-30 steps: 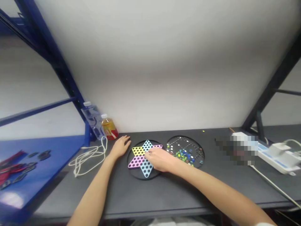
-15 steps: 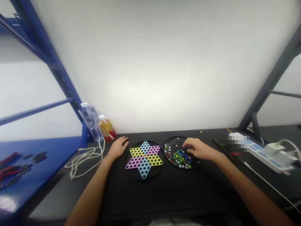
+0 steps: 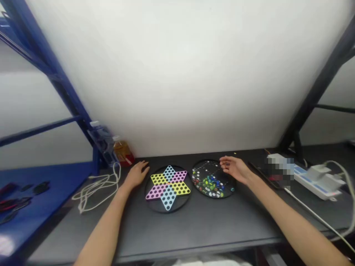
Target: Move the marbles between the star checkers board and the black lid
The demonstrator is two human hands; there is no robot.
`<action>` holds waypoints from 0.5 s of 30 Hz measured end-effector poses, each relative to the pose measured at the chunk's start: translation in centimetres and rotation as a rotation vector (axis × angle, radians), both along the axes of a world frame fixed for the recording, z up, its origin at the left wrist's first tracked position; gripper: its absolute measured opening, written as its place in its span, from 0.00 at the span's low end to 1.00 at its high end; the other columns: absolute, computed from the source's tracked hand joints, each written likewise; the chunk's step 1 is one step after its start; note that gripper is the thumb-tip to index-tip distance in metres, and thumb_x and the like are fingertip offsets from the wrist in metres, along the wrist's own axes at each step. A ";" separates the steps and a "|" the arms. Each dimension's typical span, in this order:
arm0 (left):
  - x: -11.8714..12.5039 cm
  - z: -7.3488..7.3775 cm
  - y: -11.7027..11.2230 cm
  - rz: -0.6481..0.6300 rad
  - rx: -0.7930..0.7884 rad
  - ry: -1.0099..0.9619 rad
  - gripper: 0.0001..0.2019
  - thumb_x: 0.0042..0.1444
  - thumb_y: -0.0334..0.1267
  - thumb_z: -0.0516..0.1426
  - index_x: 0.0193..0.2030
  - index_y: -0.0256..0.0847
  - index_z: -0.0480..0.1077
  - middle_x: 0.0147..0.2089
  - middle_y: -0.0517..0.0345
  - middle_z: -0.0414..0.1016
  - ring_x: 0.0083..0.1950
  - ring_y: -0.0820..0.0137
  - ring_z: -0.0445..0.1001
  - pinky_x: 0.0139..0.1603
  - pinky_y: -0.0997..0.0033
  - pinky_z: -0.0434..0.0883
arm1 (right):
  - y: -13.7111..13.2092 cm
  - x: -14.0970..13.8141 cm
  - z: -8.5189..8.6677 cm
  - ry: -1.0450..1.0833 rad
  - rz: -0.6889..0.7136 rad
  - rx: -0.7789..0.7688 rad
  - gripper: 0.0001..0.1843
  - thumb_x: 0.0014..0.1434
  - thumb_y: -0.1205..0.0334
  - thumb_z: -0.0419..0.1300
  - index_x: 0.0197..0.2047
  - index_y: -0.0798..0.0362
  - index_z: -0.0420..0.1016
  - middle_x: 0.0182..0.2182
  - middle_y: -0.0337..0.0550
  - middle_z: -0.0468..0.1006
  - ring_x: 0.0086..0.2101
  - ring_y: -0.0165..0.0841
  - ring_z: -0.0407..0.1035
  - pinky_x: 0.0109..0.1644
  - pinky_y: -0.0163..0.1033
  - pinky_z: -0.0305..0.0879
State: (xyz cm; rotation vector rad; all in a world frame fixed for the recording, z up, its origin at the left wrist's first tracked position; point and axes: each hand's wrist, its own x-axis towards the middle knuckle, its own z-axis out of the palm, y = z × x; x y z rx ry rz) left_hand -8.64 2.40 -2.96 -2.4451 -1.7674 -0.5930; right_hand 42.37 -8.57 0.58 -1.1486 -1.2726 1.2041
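Note:
My left hand (image 3: pixel 137 174) lies flat on the dark table, fingers stretched out, just left of a round Chinese checkers board (image 3: pixel 168 187). The board has a star of yellow, pink and light blue points with dark holes; no marbles show in them. To its right is a round black-rimmed tray (image 3: pixel 203 173) of glass marbles (image 3: pixel 212 185), blue, green, yellow, red and white, mostly in its lower half. Over the tray's upper right rim hovers my right hand (image 3: pixel 235 169), palm turned inward, fingers loosely bent and apart. I see nothing held in it.
A tangled white cord (image 3: pixel 100 188) lies at the left, near a clear bottle (image 3: pixel 103 142) and an amber bottle (image 3: pixel 123 152). On the right are a phone (image 3: pixel 273 179) with a cable and a white power strip (image 3: pixel 307 181). Blue frame posts (image 3: pixel 66 92) stand left.
My right hand has lifted from the marbles and shifted right to the tray's rim, its palm turning inward. My left hand stays in place. The camera view has shifted slightly.

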 end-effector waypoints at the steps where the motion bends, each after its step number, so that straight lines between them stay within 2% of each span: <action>1: 0.0 0.0 -0.1 -0.003 0.006 -0.002 0.28 0.62 0.54 0.46 0.60 0.38 0.68 0.64 0.47 0.66 0.65 0.56 0.63 0.67 0.55 0.58 | -0.2 0.0 0.2 -0.051 -0.003 -0.001 0.21 0.58 0.45 0.53 0.40 0.55 0.73 0.28 0.44 0.74 0.24 0.31 0.65 0.27 0.36 0.62; 4: 0.1 0.1 -0.2 -0.009 0.012 -0.006 0.28 0.62 0.54 0.46 0.60 0.37 0.68 0.64 0.46 0.67 0.65 0.56 0.62 0.67 0.55 0.58 | -1.3 -0.2 0.8 -0.396 0.057 0.099 0.18 0.54 0.47 0.60 0.36 0.54 0.75 0.21 0.34 0.65 0.21 0.27 0.57 0.26 0.33 0.54; 6: 0.1 0.1 -0.2 -0.010 0.004 -0.006 0.28 0.62 0.54 0.46 0.60 0.37 0.68 0.64 0.47 0.66 0.66 0.56 0.62 0.67 0.55 0.58 | -2.0 -0.4 1.2 -0.635 0.163 0.171 0.15 0.51 0.50 0.64 0.34 0.54 0.77 0.19 0.32 0.62 0.22 0.26 0.55 0.28 0.33 0.53; 8: 0.0 0.0 -0.1 -0.007 0.003 -0.010 0.28 0.62 0.54 0.46 0.60 0.38 0.68 0.64 0.47 0.66 0.66 0.56 0.62 0.67 0.54 0.58 | -2.5 -0.6 1.3 -0.787 0.247 0.189 0.14 0.50 0.52 0.64 0.33 0.54 0.78 0.18 0.31 0.60 0.22 0.26 0.54 0.28 0.33 0.51; 12: 0.0 0.0 0.0 -0.009 0.001 -0.012 0.28 0.62 0.54 0.46 0.60 0.39 0.68 0.64 0.48 0.66 0.66 0.56 0.62 0.67 0.54 0.57 | -2.6 -1.0 1.1 -0.890 0.276 0.162 0.12 0.52 0.54 0.63 0.32 0.55 0.78 0.17 0.33 0.62 0.21 0.26 0.54 0.27 0.34 0.49; 15: 0.0 0.1 -0.1 -0.013 -0.002 -0.006 0.28 0.63 0.53 0.46 0.61 0.39 0.68 0.65 0.47 0.65 0.66 0.57 0.62 0.67 0.54 0.57 | -2.4 -0.9 0.8 -0.812 0.263 0.141 0.11 0.51 0.55 0.63 0.30 0.55 0.77 0.18 0.34 0.63 0.21 0.26 0.55 0.27 0.33 0.49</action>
